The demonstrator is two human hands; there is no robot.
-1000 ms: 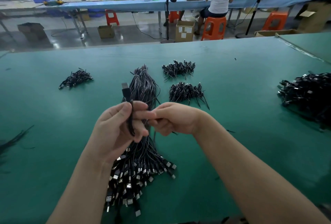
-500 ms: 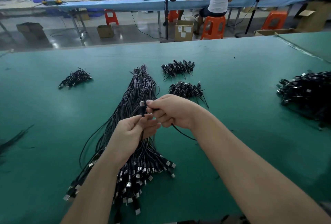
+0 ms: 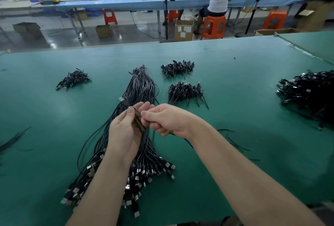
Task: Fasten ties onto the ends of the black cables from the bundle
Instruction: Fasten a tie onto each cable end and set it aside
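Observation:
A long bundle of black cables (image 3: pixel 142 88) lies down the middle of the green table (image 3: pixel 244 85), its USB plugs (image 3: pixel 144 173) fanned out near me. Above it my left hand (image 3: pixel 124 130) grips one black cable (image 3: pixel 139 123) folded over in its palm, and the cable's USB plug (image 3: pixel 122 100) sticks out past the fingertips. My right hand (image 3: pixel 166 119) touches the left, fingers curled, pinching that same cable. Whether a tie sits between the fingers is hidden.
Small heaps of tied cables lie at the left (image 3: pixel 72 79), behind the bundle (image 3: pixel 177 68) and right of it (image 3: pixel 186 92). A big black pile (image 3: pixel 310 92) sits at the right edge. Loose ties (image 3: pixel 236 144) lie by my right forearm. Beyond the table a person sits on an orange stool (image 3: pixel 214 27).
Both hands have shifted slightly right and lower. The cable in my left hand has been folded shorter, so its plug now points up-left. More plugs lie spread at the near left.

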